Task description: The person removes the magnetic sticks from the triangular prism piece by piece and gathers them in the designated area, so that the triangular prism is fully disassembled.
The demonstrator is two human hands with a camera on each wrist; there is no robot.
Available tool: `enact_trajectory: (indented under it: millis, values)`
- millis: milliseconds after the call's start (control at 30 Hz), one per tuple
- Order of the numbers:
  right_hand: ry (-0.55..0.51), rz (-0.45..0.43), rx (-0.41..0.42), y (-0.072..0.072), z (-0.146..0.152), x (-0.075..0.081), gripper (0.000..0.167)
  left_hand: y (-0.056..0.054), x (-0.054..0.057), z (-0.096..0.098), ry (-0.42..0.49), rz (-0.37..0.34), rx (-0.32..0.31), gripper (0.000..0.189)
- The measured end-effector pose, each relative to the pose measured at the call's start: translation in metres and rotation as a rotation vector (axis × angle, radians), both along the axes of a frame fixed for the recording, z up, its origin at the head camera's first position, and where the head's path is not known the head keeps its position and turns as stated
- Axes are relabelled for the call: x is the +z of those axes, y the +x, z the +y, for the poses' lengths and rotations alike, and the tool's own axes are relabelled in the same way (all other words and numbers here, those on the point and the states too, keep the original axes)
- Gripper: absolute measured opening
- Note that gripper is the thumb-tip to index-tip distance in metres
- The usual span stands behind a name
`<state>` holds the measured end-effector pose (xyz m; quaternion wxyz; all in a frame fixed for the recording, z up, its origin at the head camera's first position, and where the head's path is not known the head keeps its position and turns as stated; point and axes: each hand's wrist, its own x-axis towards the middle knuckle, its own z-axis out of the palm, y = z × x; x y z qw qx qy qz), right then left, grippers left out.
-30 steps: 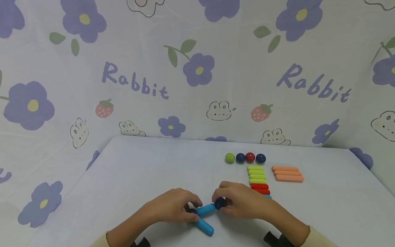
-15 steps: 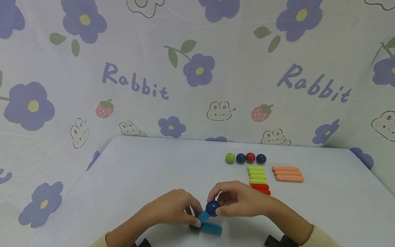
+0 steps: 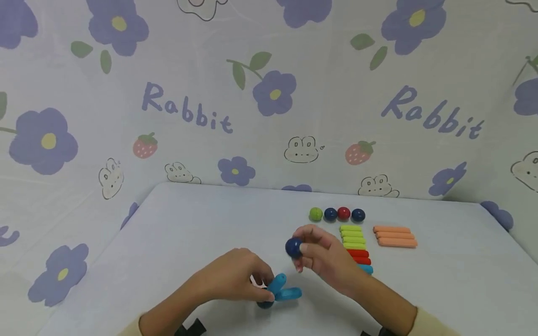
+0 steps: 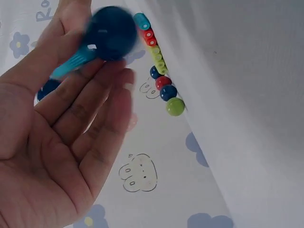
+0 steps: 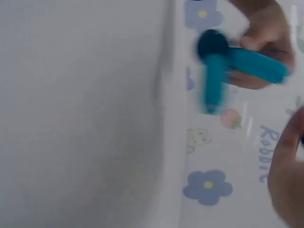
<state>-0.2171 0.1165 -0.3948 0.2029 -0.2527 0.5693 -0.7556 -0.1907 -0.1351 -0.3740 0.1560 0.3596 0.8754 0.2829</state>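
Observation:
My left hand pinches a dark blue ball low over the white table. Two light blue rods stick out of that ball, one rod pointing right and the other angled upward. In the right wrist view the ball and both rods show as a V shape. My right hand holds a second dark blue ball between thumb and fingers, above and apart from the rods. The left wrist view shows this second ball partly hidden behind the left hand.
Across the back right lie a green ball, two more dark blue balls and a red ball. Nearer are yellow-green rods, red rods, a light blue rod and orange rods.
The right hand's ball has come off the rod's end and moved up, away from it. The left hand's ball and rods have turned, the lower rod swinging to point right.

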Motion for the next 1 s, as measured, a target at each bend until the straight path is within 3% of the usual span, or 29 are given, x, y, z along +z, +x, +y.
enact_trajectory:
  millis: [133,300,533,700,800,1000]
  values:
    - [-0.136,-0.104,-0.201,-0.013,0.013,0.01,0.028,0.001,-0.003,0.0,-0.054,0.031,-0.008,0.009]
    - [-0.138,-0.084,-0.248,-0.035,0.044,0.013,0.029,0.001,-0.011,0.001,-0.063,0.041,-0.01,0.01]
    - [0.01,0.038,-0.343,-0.065,0.084,0.01,0.031,0.001,-0.018,0.002,-0.084,0.032,-0.008,0.011]
    - [0.087,0.064,-0.396,-0.079,0.109,0.012,0.03,0.001,-0.017,0.003,-0.093,0.025,-0.008,0.011]
    - [0.238,0.149,-0.454,-0.087,0.122,0.01,0.034,0.001,-0.017,0.004,-0.098,0.039,-0.015,0.011]
    - [0.777,0.488,-0.652,-0.102,0.141,-0.001,0.034,0.001,-0.017,0.005,-0.096,0.057,-0.03,0.01]
